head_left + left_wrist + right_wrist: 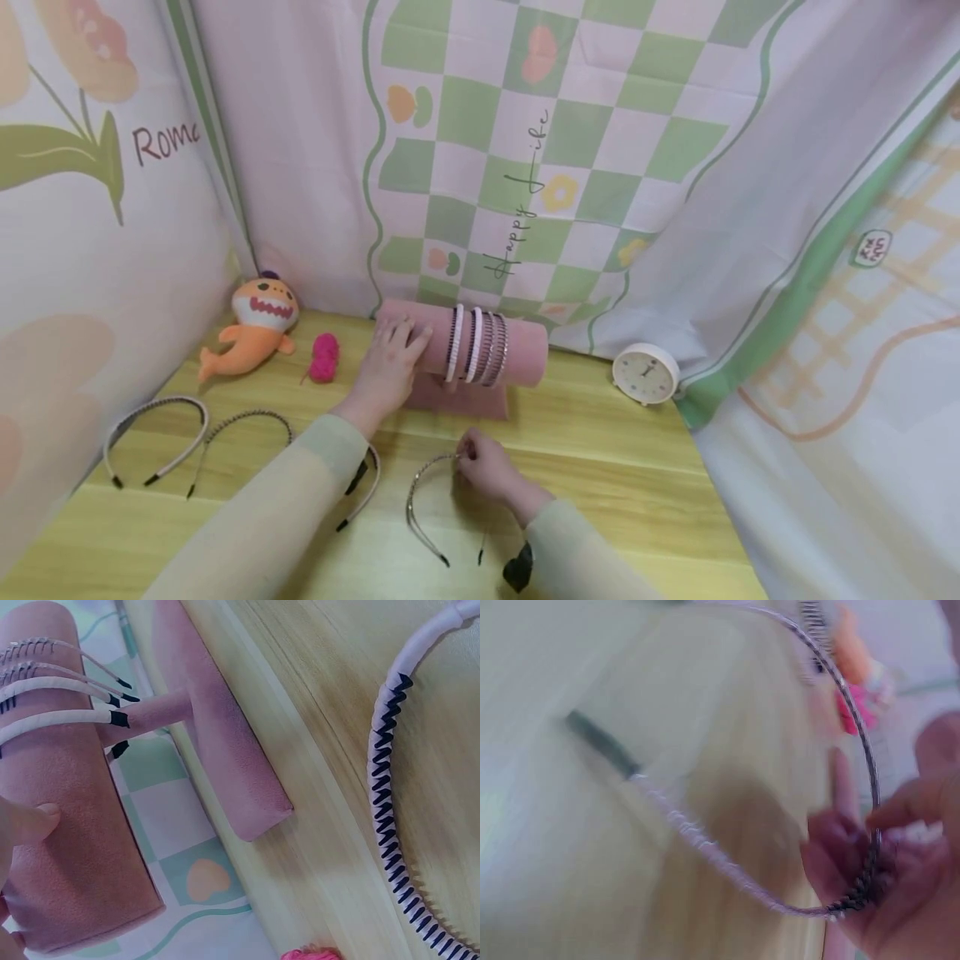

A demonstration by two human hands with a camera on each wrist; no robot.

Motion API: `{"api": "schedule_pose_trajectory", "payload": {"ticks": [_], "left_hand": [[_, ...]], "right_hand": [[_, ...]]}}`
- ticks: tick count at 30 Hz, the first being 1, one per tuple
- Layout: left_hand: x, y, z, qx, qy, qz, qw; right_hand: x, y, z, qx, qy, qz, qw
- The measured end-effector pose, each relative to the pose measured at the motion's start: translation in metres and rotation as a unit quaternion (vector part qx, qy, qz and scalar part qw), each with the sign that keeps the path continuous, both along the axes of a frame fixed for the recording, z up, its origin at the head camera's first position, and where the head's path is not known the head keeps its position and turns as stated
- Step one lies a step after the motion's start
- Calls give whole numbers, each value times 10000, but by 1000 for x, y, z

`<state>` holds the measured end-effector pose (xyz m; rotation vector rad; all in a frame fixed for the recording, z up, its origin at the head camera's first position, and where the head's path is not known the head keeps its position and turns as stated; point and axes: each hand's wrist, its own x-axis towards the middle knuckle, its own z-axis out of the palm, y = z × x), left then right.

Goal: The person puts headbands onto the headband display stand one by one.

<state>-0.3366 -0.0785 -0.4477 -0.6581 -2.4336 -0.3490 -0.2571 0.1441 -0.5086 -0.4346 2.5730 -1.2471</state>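
A pink velvet roll stand (517, 350) (67, 847) sits mid-table with several headbands (476, 346) (52, 697) hung over it. My left hand (390, 362) rests flat on the roll's left end, fingers straight; a fingertip (34, 821) presses the velvet. My right hand (480, 462) (885, 885) pinches the top of a thin silver beaded headband (420, 508) (727, 862) that lies on the table in front of the stand. Another headband with a black-and-white wrap (390, 802) (363, 492) lies partly under my left sleeve.
Two more headbands (157, 433) (247, 425) lie at the left on the yellow wooden table (600, 467). A plush shark (255, 325) and pink yarn ball (324, 357) sit at the back left, a white clock (645, 373) at the back right. Fabric walls enclose the table.
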Motion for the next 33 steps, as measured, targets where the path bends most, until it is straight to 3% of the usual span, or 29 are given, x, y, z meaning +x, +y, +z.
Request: {"api": "schedule_pose_trajectory", "payload": {"ticks": [3, 8, 12, 19, 22, 27, 30, 33], "left_hand": [[1, 0, 1, -39, -70, 24, 10000], [0, -1, 1, -113, -187, 43, 9998], [0, -1, 1, -87, -187, 13, 9998], [0, 0, 2, -34, -311, 77, 9995], [0, 0, 2, -34, -331, 87, 9994], [1, 0, 3, -79, -329, 116, 9994], [2, 0, 3, -56, -374, 116, 9992], [2, 1, 4, -48, -394, 105, 9992]], "right_hand": [[-1, 8, 14, -1074, -970, 107, 9894], [-2, 32, 41, -1889, -2064, 585, 9583], [1, 58, 57, -2413, -2145, 1015, 9410], [17, 115, 79, -2978, -1721, 1237, 9308], [21, 138, 86, -3174, -1579, 869, 9310], [22, 153, 97, -3332, -1007, -615, 9354], [15, 150, 104, -3518, -813, -1512, 9202], [3, 144, 109, -3846, -821, -2065, 8959]]}}
